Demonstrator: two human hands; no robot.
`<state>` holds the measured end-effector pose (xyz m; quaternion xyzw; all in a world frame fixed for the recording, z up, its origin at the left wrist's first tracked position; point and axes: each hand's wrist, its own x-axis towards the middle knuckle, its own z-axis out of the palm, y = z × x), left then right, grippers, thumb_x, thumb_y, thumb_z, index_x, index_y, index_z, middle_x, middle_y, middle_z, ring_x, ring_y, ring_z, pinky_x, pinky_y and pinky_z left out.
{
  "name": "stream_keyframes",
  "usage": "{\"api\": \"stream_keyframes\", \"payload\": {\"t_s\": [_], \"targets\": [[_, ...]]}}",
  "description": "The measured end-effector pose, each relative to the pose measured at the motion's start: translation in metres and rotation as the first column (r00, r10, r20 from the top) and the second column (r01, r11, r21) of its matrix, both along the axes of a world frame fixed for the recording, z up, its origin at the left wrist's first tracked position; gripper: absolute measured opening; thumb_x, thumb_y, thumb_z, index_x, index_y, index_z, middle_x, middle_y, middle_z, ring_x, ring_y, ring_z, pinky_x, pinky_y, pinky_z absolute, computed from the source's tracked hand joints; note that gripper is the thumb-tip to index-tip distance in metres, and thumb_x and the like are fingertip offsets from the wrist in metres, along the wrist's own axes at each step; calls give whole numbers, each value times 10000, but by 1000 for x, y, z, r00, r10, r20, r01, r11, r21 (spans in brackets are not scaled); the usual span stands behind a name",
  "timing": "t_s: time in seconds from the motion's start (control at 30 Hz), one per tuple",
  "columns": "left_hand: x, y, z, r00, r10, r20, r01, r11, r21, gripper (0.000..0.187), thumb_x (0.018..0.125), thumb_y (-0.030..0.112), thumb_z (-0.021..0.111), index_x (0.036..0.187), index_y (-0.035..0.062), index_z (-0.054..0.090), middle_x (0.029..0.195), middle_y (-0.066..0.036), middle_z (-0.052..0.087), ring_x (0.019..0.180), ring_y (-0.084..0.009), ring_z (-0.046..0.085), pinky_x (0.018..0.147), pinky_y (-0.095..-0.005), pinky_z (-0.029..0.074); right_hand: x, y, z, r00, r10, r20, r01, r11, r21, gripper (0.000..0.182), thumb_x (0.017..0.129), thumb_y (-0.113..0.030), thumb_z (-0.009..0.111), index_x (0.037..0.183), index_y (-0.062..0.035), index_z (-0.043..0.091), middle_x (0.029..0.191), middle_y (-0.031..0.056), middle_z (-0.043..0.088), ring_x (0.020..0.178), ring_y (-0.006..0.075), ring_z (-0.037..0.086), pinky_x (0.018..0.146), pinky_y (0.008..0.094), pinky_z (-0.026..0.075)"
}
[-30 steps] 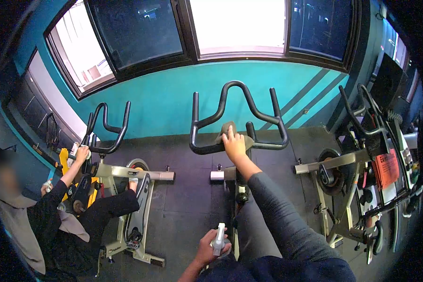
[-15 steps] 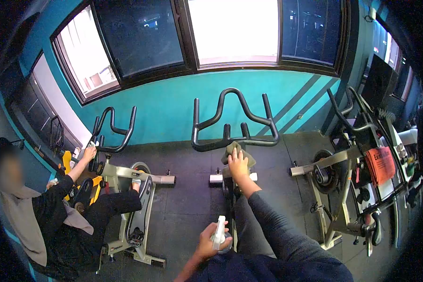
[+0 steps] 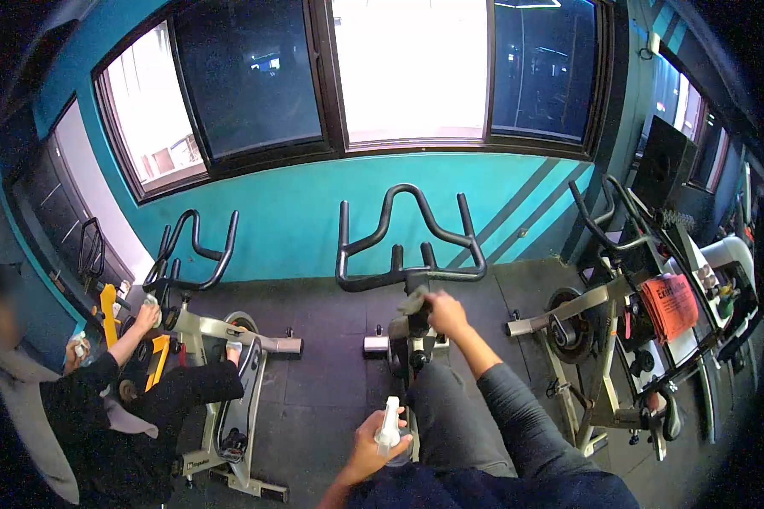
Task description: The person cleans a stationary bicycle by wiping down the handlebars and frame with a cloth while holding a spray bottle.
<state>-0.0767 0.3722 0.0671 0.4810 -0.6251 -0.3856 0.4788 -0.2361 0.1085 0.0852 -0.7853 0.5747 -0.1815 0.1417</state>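
My right hand (image 3: 446, 314) is closed on a grey-green cloth (image 3: 413, 301), which lies against the stem of the exercise bike just below its black handlebar (image 3: 412, 276). Lower down, my left hand (image 3: 373, 445) is wrapped round a spray bottle with a white trigger head (image 3: 389, 424), held upright near my lap. Most of the bottle's body is hidden by the fingers. My legs are on either side of the middle bike's frame, which is partly covered.
At the left, a person (image 3: 85, 407) sits by another bike (image 3: 267, 343), holding a cloth and a bottle. To the right stand a third bike (image 3: 569, 310) and an orange-red sign (image 3: 669, 307). Windows and a teal wall (image 3: 297, 216) are ahead.
My right hand has shifted right and down from lying spread on the cloth to gripping its edge, and the cloth is bunched up. The view has tilted slightly up and turned right.
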Motion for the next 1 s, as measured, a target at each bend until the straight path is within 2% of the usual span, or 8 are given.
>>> {"api": "stream_keyframes", "payload": {"t_s": [0.07, 0.27, 0.33, 0.47, 0.53, 0.8, 0.87, 1.0], "targets": [[-2, 0, -2, 995, 19, -100, -1, 984, 175, 455, 710, 68, 734, 1118, 25, 539, 1006, -73, 602, 908, -157, 592, 799, -296, 467, -9, -32, -1, 994, 2, 107, 32, 950, -311, 370, 698, -38, 555, 1055, -133, 574, 1045, 143, 576, 865, 365, 597, 732, 450, 491], [3, -20, -25, 995, 12, -97, 20, 948, 317, 586, 710, 151, 764, 1217, 54, 485, 970, -54, 616, 943, -144, 584, 833, -307, 469, -5, -121, 25, 970, 27, 243, 105, 851, -515, 424, 734, -19, 532, 1135, -152, 567, 1144, 139, 546, 889, 352, 582, 746, 432, 481], [4, -26, -27, 993, 16, -119, 27, 938, 345, 578, 715, 157, 760, 1213, 50, 487, 976, -61, 614, 946, -150, 587, 841, -314, 469, 1, -146, 9, 979, -48, 198, 148, 835, -529, 438, 737, -31, 533, 1152, -168, 562, 1175, 146, 530, 890, 350, 580, 746, 435, 480], [9, -38, -31, 999, 39, -37, -30, 977, 211, 513, 714, 172, 751, 1162, 35, 542, 955, -50, 598, 875, -135, 588, 783, -286, 467, 9, -154, -57, 982, -172, -75, 146, 951, -271, 503, 762, -63, 528, 1242, -216, 509, 1283, 137, 475, 918, 299, 590, 762, 444, 455], [12, -47, -30, 991, 74, -115, -44, 968, 246, 504, 706, 166, 755, 1146, 29, 551, 953, -55, 599, 863, -136, 590, 775, -285, 468, 18, -153, -72, 947, -271, -174, 191, 907, -375, 445, 815, -136, 499, 1246, -246, 505, 1277, 132, 490, 883, 259, 605, 760, 413, 441], [-15, -63, -17, 999, 1, -40, 8, 972, 233, 488, 695, 168, 755, 1124, 48, 557, 961, -70, 601, 888, -172, 607, 794, -311, 476, 30, -111, -83, 911, -302, -280, 119, 843, -524, 397, 840, -142, 454, 1231, -160, 517, 1255, 125, 506, 938, 265, 582, 791, 403, 450], [-23, -62, -14, 998, -65, -19, 67, 983, 168, 538, 709, 109, 749, 1185, 57, 504, 952, -47, 613, 921, -139, 588, 814, -298, 472, 36, -76, -68, 940, -182, -288, 108, 961, -255, 516, 787, -100, 506, 1295, -159, 433, 1304, 135, 457, 993, 278, 575, 787, 400, 445], [-35, -50, -9, 994, -105, -41, 110, 985, 130, 532, 721, 91, 735, 1189, 32, 489, 971, -57, 612, 941, -145, 591, 821, -303, 474, 25, -34, -81, 953, -110, -281, 21, 954, -300, 552, 756, -71, 534, 1290, -175, 439, 1304, 115, 458, 961, 252, 592, 758, 395, 452]]}}
